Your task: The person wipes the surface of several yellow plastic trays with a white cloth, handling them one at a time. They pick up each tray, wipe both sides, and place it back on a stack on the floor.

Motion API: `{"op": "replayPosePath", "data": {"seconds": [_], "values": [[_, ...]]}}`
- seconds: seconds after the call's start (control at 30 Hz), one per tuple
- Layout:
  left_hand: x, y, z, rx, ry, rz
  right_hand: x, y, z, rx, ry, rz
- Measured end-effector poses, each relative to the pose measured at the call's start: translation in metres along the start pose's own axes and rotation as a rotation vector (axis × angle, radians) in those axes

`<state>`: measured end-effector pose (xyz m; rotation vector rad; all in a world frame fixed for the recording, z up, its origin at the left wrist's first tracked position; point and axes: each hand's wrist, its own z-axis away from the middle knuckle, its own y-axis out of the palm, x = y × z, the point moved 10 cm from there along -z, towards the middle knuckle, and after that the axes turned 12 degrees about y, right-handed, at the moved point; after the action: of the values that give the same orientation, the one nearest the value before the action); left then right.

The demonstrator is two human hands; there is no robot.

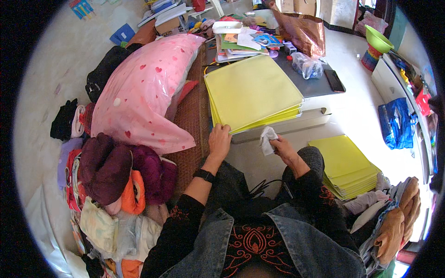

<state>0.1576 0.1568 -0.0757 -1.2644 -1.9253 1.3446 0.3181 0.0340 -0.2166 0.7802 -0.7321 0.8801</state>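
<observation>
A stack of flat yellow mesh-like panels with pale rims lies on the dark low table. My left hand is at the stack's near left corner, its fingers curled against the panel edge. The thumb side is partly hidden, and how many panels it grips is unclear. In my right hand is a crumpled white cloth or tissue, held just short of the stack's near edge without touching it. To the right, lower down, sits a second pile of yellow panels.
Left of the table lies a big pink heart-patterned plastic bag, above folded clothes. Books, a clear plastic bag and a phone occupy the table's far side. More clothes lie at right, beyond my knee.
</observation>
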Motion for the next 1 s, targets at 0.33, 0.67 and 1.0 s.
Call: {"op": "replayPosePath", "data": {"seconds": [0.33, 0.67, 1.0], "values": [[-0.009, -0.027, -0.005, -0.039, 0.075, 0.000, 0.012, 0.056, 0.029, 0.203, 0.023, -0.199], [-0.083, -0.074, 0.056, -0.083, 0.272, 0.360, 0.044, 0.075, 0.050, 0.257, -0.033, -0.541], [0.013, -0.059, 0.072, -0.322, -0.421, 1.033, 0.061, 0.066, 0.092, 0.198, -0.176, -0.557]]}}
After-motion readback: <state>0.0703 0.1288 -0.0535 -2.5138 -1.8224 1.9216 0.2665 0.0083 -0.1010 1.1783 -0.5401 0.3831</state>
